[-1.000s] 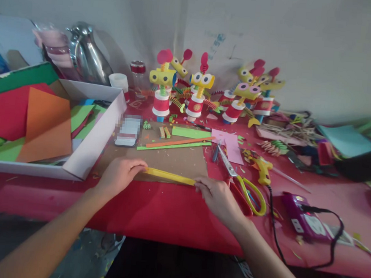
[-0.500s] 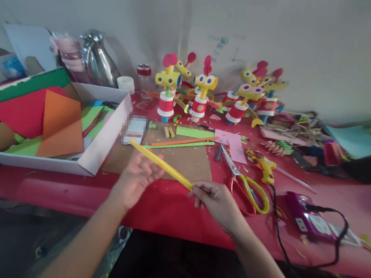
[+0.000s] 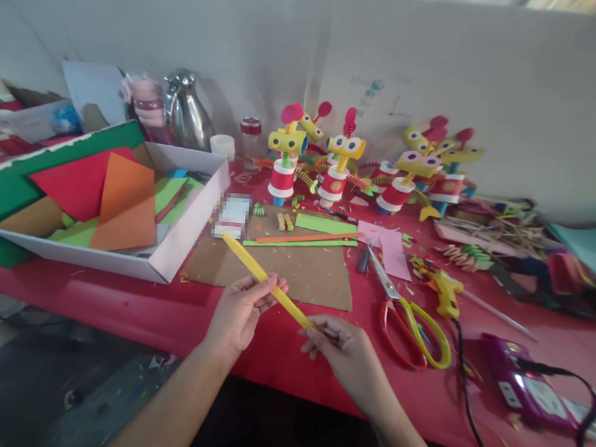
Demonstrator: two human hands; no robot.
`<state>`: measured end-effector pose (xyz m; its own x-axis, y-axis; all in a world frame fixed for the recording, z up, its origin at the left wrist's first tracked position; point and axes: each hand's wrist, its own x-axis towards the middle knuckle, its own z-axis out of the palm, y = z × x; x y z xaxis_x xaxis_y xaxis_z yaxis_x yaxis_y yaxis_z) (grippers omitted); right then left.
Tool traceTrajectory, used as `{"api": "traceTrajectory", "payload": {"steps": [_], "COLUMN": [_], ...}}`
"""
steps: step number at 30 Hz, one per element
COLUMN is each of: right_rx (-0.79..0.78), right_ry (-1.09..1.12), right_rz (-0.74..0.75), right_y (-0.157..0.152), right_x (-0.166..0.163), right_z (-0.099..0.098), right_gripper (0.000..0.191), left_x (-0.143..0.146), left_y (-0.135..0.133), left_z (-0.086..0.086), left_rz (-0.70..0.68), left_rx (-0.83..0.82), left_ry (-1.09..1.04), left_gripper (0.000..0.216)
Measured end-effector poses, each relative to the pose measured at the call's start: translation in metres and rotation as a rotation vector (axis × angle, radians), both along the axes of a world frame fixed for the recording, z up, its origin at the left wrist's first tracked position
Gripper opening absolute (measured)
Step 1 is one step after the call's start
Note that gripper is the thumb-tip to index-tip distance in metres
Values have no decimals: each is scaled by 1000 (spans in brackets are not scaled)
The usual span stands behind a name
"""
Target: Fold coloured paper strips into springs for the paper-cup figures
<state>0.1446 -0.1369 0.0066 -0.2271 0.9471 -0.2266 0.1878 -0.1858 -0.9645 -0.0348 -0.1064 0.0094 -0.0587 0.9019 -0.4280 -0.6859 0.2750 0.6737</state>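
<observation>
A long yellow paper strip (image 3: 254,267) slants up to the left above the front of the red table. My right hand (image 3: 343,352) pinches its near end. My left hand (image 3: 241,309) closes its fingers around the strip's middle. Under the strip lies a brown cardboard sheet (image 3: 309,275) with green and orange paper strips (image 3: 302,239) along its far edge. Red and yellow-handled scissors (image 3: 408,320) lie just right of my right hand.
A white box (image 3: 173,255) of coloured paper sheets stands at the left. Paper-cup figures (image 3: 335,168) with googly eyes line the wall. A yellow glue gun (image 3: 443,291), its black cord, a purple power strip (image 3: 521,385), a steel jug (image 3: 186,113) and paper scraps crowd the table (image 3: 119,299).
The yellow strip was lifted off the cardboard and tilted. My left hand let go, then closed again around its middle. The view shifted, so the table contents sit further right.
</observation>
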Motion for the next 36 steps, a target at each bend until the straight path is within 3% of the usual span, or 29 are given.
{"api": "traceTrajectory", "payload": {"steps": [5,9,15,24,28,31,33,36], "right_rx": [24,-29,-48,-38,61,157,225,303], "right_ry": [-37,-37,-58,-52,-67,-74,-74,-126], "right_rz": [24,28,24,37,22,4,-3,-21], "right_y": [-3,-6,-12,-9,15,50,76,106], "right_x": [3,13,26,31,24,11,2,-5], "right_z": [3,1,-1,1,6,11,12,8], "right_gripper": [29,34,38,38,29,25,23,22], "left_x": [-3,-17,-39,-36,-30,-14,-1,10], "left_y": [0,9,22,34,48,61,70,88], "left_z": [2,8,14,18,24,28,29,25], "left_rz": [-37,22,49,99,119,-40,-152,-159], "left_rx": [34,29,9,-32,94,190,152,137], "left_ry": [-6,-11,34,-20,-62,2,128,238], "left_gripper": [14,4,7,14,12,20,21,11]}}
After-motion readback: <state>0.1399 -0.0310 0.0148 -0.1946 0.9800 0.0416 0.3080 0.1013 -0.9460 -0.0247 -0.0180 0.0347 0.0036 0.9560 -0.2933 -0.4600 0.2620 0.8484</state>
